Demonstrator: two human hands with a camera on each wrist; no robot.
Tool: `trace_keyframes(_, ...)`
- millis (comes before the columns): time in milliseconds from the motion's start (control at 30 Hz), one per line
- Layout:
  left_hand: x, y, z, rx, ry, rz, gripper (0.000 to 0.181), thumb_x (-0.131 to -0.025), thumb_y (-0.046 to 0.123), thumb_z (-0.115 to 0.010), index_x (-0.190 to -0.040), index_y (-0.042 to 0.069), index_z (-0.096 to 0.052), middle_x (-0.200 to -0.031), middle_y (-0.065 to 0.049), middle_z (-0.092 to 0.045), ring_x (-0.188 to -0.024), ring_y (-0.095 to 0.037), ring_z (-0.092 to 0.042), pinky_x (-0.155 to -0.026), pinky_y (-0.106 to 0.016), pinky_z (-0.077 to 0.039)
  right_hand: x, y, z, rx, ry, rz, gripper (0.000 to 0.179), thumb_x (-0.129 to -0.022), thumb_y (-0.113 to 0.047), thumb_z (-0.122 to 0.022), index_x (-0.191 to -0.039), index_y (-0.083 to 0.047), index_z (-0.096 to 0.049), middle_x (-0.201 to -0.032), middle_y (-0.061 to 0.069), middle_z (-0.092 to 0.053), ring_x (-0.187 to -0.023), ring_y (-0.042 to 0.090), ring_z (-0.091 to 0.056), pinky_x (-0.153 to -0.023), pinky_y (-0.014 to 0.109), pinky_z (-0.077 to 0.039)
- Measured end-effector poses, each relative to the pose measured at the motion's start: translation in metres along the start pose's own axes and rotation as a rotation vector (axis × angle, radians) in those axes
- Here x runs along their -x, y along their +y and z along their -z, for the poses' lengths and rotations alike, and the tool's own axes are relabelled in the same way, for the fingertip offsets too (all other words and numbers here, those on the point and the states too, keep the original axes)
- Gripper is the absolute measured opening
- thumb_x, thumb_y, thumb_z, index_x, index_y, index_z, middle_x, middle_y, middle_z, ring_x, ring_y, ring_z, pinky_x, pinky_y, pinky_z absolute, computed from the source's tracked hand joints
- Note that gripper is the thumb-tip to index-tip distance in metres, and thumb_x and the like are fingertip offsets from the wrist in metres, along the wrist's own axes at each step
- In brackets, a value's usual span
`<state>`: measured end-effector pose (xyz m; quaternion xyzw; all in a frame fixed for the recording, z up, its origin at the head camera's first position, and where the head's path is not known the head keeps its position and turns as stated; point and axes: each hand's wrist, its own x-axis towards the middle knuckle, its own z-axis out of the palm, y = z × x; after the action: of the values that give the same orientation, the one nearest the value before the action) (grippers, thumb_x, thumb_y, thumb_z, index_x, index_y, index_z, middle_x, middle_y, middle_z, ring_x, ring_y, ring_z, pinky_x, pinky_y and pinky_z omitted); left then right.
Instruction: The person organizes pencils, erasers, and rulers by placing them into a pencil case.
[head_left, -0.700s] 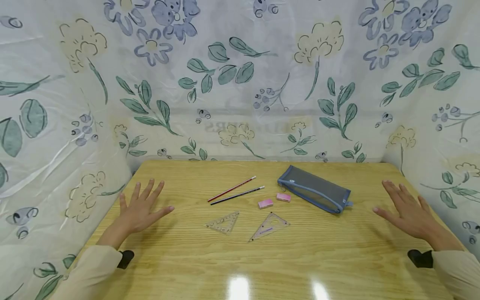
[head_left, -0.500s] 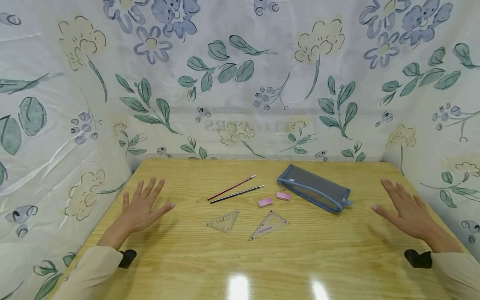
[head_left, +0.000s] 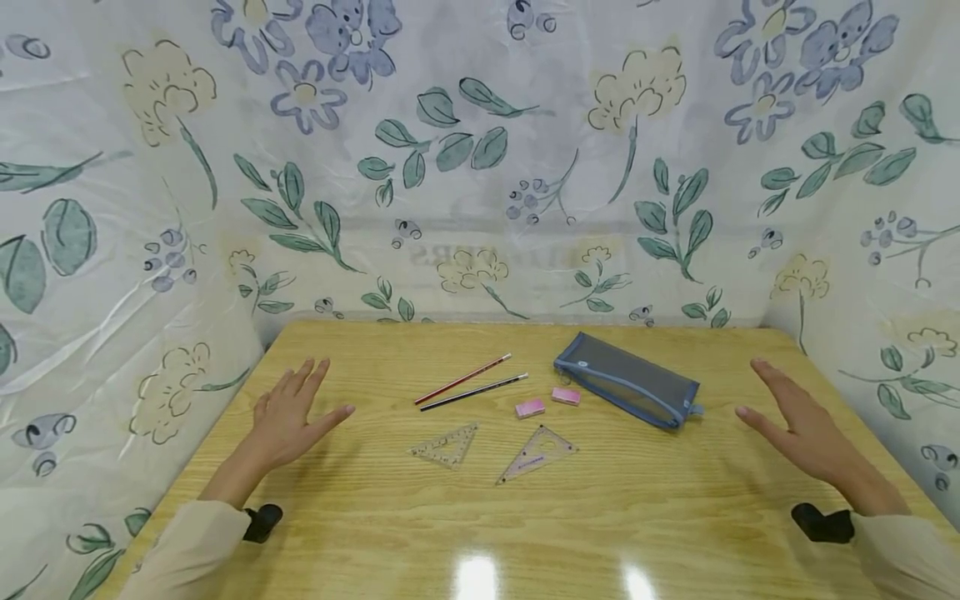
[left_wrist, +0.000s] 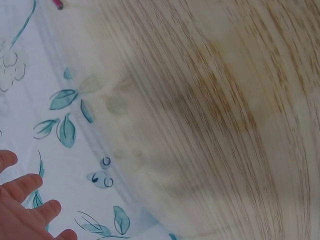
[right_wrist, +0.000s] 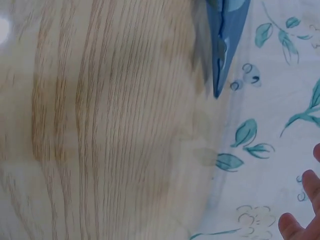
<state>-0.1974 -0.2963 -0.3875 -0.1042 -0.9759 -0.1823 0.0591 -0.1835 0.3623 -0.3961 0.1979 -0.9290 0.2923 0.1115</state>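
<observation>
My left hand (head_left: 288, 421) is over the left side of the table, fingers stretched and thumb spread, holding nothing. Over the right side, my right hand (head_left: 806, 437) is likewise extended with nothing in it. Closest to it is a grey mesh pencil case (head_left: 630, 379) with blue trim. Between the hands lie a red pencil (head_left: 462, 379), a black pencil (head_left: 474, 392), two pink-and-white erasers (head_left: 530, 408) and two clear set squares (head_left: 538, 455). In the right wrist view, an end of the pencil case (right_wrist: 222, 47) shows near the top, with fingertips (right_wrist: 290, 225) at lower right.
The wooden table (head_left: 375, 533) has a floral curtain (head_left: 480, 192) behind it and along both sides. Dark wrist devices (head_left: 262, 522) sit at both cuffs. Two bright reflections show near the table's front.
Both hands have shifted slightly inward and turned, their fingers drawing closer together. The pencils, erasers, set squares and pencil case stay where they were.
</observation>
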Motion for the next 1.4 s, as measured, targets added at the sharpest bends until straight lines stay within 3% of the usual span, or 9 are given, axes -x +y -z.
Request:
trace_keyframes(400, 0.002, 0.01, -0.004, 0.153, 0.104, -0.035, 0.077, -0.094, 0.039, -0.06, -0.147, -0.007, -0.028, -0.144, -0.035, -0.03, -0.128, -0.058, -0.025, -0.09, -0.077, -0.02, 0.0, -0.021, -0.011, -0.044, 0.079, -0.037, 0.059, -0.099, -0.018, -0.056, -0.15, -0.003, -0.032, -0.146, 0.03, -0.034, -0.129, 0.056, -0.029, -0.089, 0.071, -0.028)
trace_keyframes(633, 0.003, 0.021, -0.006, 0.26, 0.11, -0.041, 0.072, -0.094, 0.034, -0.063, -0.144, -0.01, -0.034, -0.14, -0.036, -0.035, -0.127, -0.056, -0.028, -0.096, -0.071, -0.025, -0.004, -0.033, -0.018, -0.028, 0.182, -0.037, 0.053, -0.095, -0.017, -0.063, -0.143, -0.002, -0.045, -0.138, 0.028, -0.046, -0.121, 0.053, -0.042, -0.082, 0.067, -0.035)
trace_keyframes(867, 0.008, 0.029, -0.011, 0.334, 0.087, -0.006, 0.07, -0.094, 0.035, -0.063, -0.144, -0.006, -0.036, -0.14, -0.03, -0.038, -0.129, -0.05, -0.031, -0.096, -0.068, -0.029, -0.008, -0.043, -0.025, -0.053, 0.199, -0.066, 0.048, -0.094, -0.019, -0.066, -0.136, 0.0, -0.052, -0.132, 0.026, -0.053, -0.115, 0.047, -0.049, -0.085, 0.065, -0.039)
trace_keyframes(933, 0.01, 0.031, -0.012, 0.357, 0.078, -0.003, 0.069, -0.095, 0.035, -0.063, -0.145, -0.004, -0.036, -0.14, -0.029, -0.038, -0.129, -0.05, -0.031, -0.095, -0.068, -0.03, -0.009, -0.045, -0.028, -0.048, 0.208, -0.071, 0.046, -0.093, -0.019, -0.066, -0.134, -0.001, -0.054, -0.13, 0.024, -0.055, -0.114, 0.04, -0.052, -0.086, 0.062, -0.04)
trace_keyframes(1000, 0.011, 0.033, -0.013, 0.379, 0.075, -0.004, 0.067, -0.095, 0.034, -0.063, -0.145, -0.003, -0.037, -0.14, -0.028, -0.038, -0.129, -0.05, -0.031, -0.095, -0.068, -0.031, -0.01, -0.047, -0.03, -0.043, 0.225, -0.07, 0.044, -0.093, -0.019, -0.067, -0.132, -0.002, -0.057, -0.128, 0.02, -0.058, -0.114, 0.022, -0.054, -0.089, 0.054, -0.043)
trace_keyframes(1133, 0.009, 0.037, -0.016, 0.398, 0.066, -0.012, 0.066, -0.094, 0.034, -0.064, -0.144, -0.001, -0.039, -0.139, -0.026, -0.039, -0.129, -0.048, -0.033, -0.094, -0.068, -0.032, -0.011, -0.049, -0.035, -0.042, 0.263, -0.058, 0.04, -0.092, -0.017, -0.069, -0.128, -0.003, -0.06, -0.123, 0.016, -0.062, -0.105, -0.011, -0.046, -0.089, 0.02, -0.042)
trace_keyframes(1233, 0.008, 0.04, -0.019, 0.385, 0.063, -0.017, 0.065, -0.094, 0.035, -0.064, -0.143, -0.001, -0.04, -0.139, -0.025, -0.041, -0.129, -0.047, -0.034, -0.095, -0.067, -0.032, -0.012, -0.051, -0.04, -0.05, 0.283, -0.051, 0.037, -0.091, -0.016, -0.07, -0.124, -0.002, -0.063, -0.119, 0.016, -0.063, -0.101, -0.014, -0.045, -0.084, 0.011, -0.037)
trace_keyframes(1400, 0.006, 0.042, -0.023, 0.38, 0.069, -0.022, 0.064, -0.093, 0.034, -0.066, -0.141, -0.001, -0.043, -0.137, -0.025, -0.044, -0.127, -0.045, -0.037, -0.096, -0.065, -0.033, -0.015, -0.052, -0.047, -0.047, 0.298, -0.047, 0.034, -0.09, -0.015, -0.07, -0.12, -0.001, -0.065, -0.116, 0.013, -0.064, -0.099, -0.01, -0.048, -0.083, 0.014, -0.039)
